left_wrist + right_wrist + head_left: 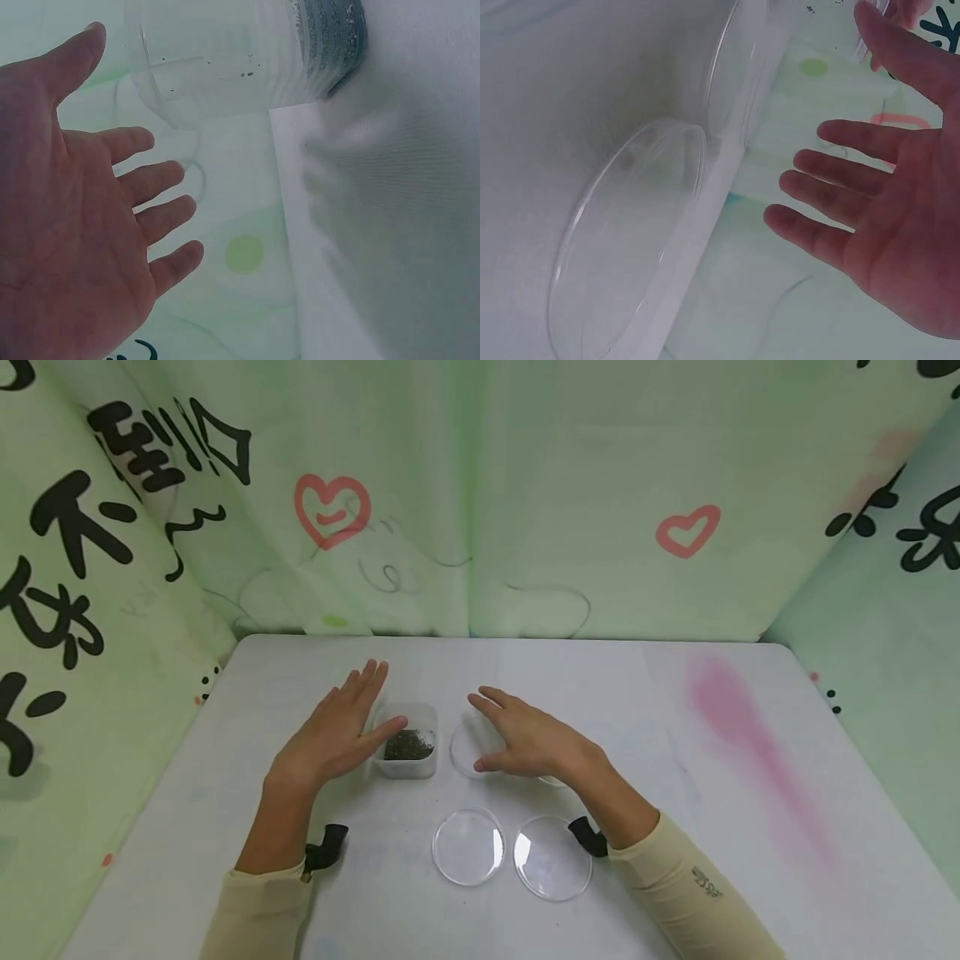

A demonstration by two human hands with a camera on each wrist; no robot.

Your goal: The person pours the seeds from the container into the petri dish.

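My left hand (333, 731) is held with straight, spread fingers at the left side of a clear plastic container (411, 768). Dark, loose grains (407, 745) cover the bottom of that container, and a few specks cling to its wall in the left wrist view. With fingers extended, my right hand (528, 735) hovers over a clear round dish (465, 752) and hides much of it. Behind the right wrist, the rim of another clear dish (553, 782) peeks out. Both palms (75, 247) are bare in the wrist views.
Nearer the front, two clear round dishes (468, 852) lie side by side on the white table (390, 893), the right one partly behind a black wrist mount (587, 837). Pink stain marks the table's right side. A green curtain (525, 527) with drawings encloses the back and sides.
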